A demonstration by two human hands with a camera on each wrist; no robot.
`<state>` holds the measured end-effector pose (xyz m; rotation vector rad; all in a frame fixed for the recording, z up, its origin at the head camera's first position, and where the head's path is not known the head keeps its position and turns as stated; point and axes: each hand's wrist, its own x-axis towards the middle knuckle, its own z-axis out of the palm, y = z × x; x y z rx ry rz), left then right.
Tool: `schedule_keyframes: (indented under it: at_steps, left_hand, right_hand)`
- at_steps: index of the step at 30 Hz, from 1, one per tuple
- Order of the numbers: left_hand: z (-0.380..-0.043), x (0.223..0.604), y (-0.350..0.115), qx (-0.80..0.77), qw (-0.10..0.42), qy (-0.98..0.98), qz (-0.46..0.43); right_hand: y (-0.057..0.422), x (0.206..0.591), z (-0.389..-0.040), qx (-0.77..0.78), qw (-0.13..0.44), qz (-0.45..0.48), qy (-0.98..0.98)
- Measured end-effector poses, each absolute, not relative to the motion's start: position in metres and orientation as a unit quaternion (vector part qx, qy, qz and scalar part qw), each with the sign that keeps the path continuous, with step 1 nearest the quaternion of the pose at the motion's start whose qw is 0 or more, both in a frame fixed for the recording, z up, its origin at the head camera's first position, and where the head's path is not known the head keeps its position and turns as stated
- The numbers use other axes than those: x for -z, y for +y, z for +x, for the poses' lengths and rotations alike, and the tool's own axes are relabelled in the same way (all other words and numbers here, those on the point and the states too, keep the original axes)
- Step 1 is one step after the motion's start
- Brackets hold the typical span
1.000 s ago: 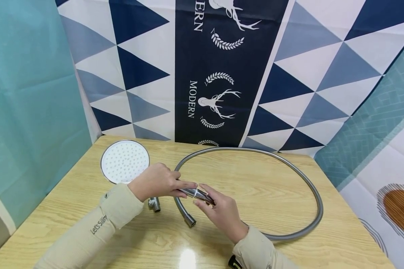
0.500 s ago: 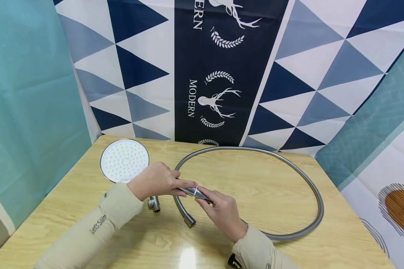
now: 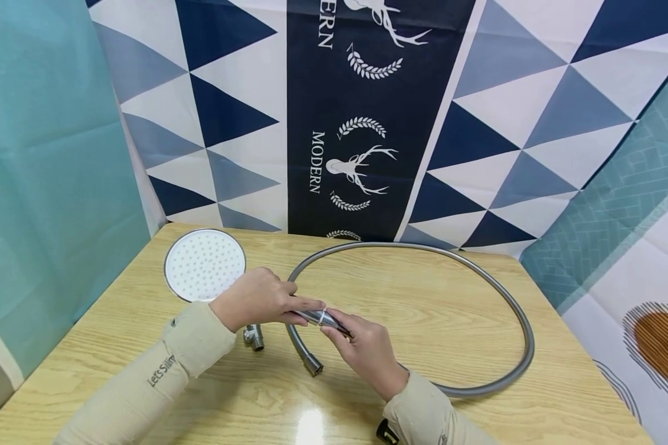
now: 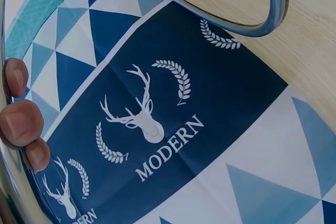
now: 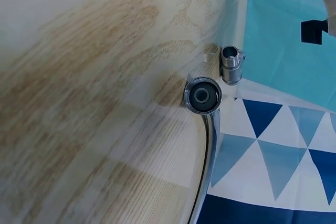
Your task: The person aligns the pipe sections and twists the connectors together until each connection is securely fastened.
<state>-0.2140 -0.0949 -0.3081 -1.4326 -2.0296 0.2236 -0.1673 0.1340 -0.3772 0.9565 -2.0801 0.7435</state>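
Both hands hold a shiny chrome tube (image 3: 312,316) with a thin white ring around its middle. The left hand (image 3: 261,300) grips it left of the ring, index finger laid along it. Fingertips (image 4: 21,124) curl around chrome at the edge of the left wrist view. On the other side of the ring, the right hand (image 3: 367,352) pinches the tapered part between thumb and fingers; the tube's right end is hidden in that hand. A grey metal shower hose (image 3: 526,334) loops behind, one stretch passing behind the right wrist. Its free end (image 5: 203,96) lies below the hands.
A round white shower head (image 3: 205,264) lies at the back left of the wooden table (image 3: 412,296). Near the left wrist is a small chrome fitting (image 3: 254,337). Patterned cloth (image 3: 239,123) hangs along the table's back edge.
The right thumb and fingers, spread wider on the tapered part a second ago, have closed in on it. The left hand, hose and shower head stay where they were.
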Motion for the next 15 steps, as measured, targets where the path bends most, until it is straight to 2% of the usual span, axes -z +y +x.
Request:
schedule_keyframes:
  at_steps: [10,15]
  left_hand:
    - [-0.2118,0.3079,-0.0918,-0.080,0.321,-0.765,-0.553]
    - [-0.2111,0.3069,-0.0900,-0.083,0.325,-0.761,-0.555]
  right_hand:
    - [0.1354,0.3779,-0.1656,-0.274,0.377,0.368,-0.805]
    - [0.1381,0.3773,-0.1642,-0.291,0.368,0.372,-0.801]
